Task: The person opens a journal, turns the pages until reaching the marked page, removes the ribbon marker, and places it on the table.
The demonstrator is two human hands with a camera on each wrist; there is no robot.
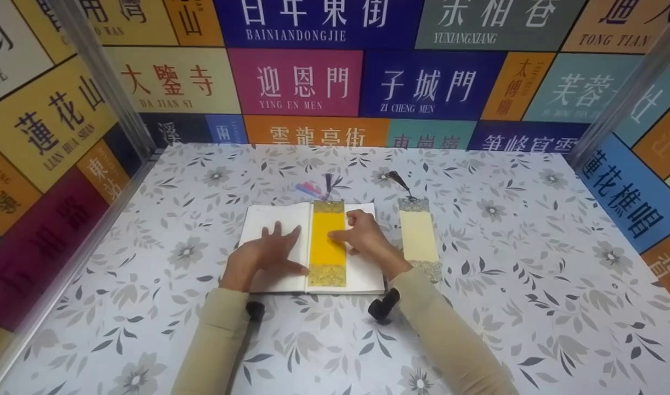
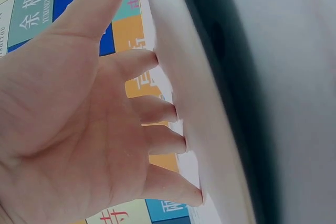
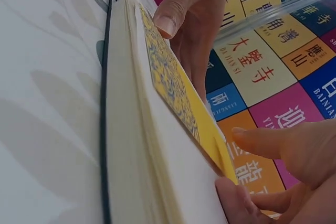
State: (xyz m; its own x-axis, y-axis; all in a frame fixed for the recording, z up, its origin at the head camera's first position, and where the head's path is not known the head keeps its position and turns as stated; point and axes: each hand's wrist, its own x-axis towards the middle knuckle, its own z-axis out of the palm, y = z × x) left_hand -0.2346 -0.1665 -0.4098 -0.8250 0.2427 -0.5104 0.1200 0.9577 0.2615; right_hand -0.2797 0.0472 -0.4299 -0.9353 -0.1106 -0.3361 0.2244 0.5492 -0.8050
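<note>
An open book with blank pages lies on the table, its dark cover edge showing in the wrist views. Along its centre fold lies a yellow bookmark with patterned ends and a dark purple tassel past the book's top. My left hand rests on the left page with fingers spread, its thumb at the bookmark's lower left edge. At the bookmark's right edge, my right hand pinches it, thumb above and a finger beside the edge.
A cream bookmark with patterned ends and a dark tassel lies right of the book, partly behind the right forearm. A small pink and blue piece lies behind the book. Sign-covered panels enclose the floral-covered table.
</note>
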